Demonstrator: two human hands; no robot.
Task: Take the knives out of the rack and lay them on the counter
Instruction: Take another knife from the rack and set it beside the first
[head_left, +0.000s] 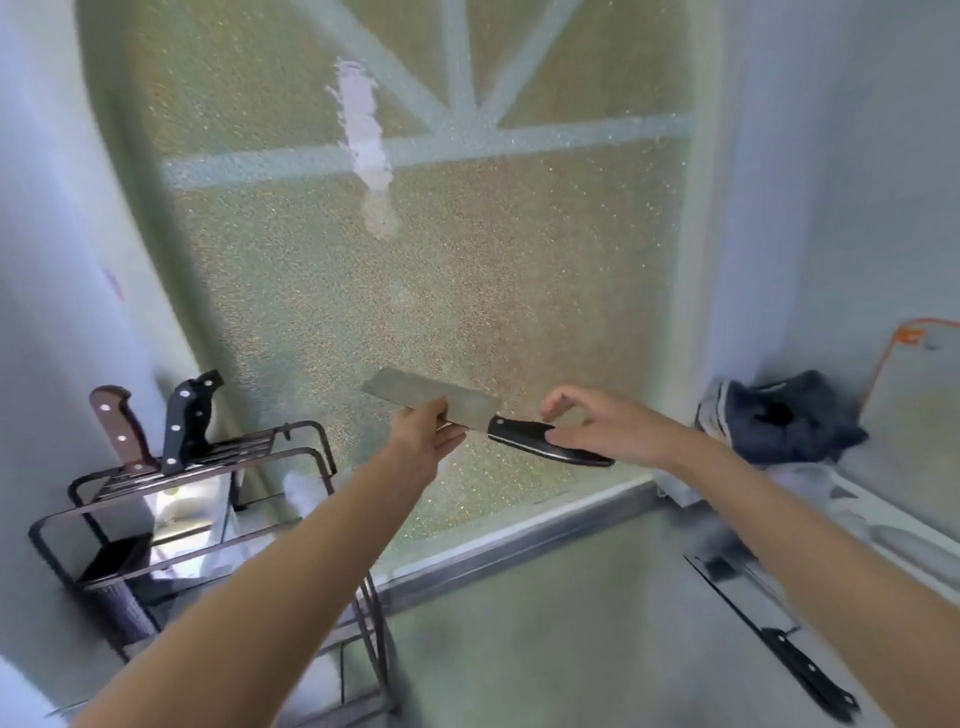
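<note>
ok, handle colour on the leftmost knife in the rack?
Brown wood with pale rivets; the only view, the head camera, shows it.

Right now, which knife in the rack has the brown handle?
The left one, with a brown riveted handle, in the rack; the knife beside it has a black handle.

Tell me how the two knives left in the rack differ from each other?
The brown-handled knife has a reddish wooden-looking handle, while the black-handled knife has a dark, glossy one. The brown-handled knife sits further left in the rack and leans left; the black-handled knife stands to its right and tilts right. Both stand handle up with blades hidden in the slots, and both handles show pale rivets.
</note>
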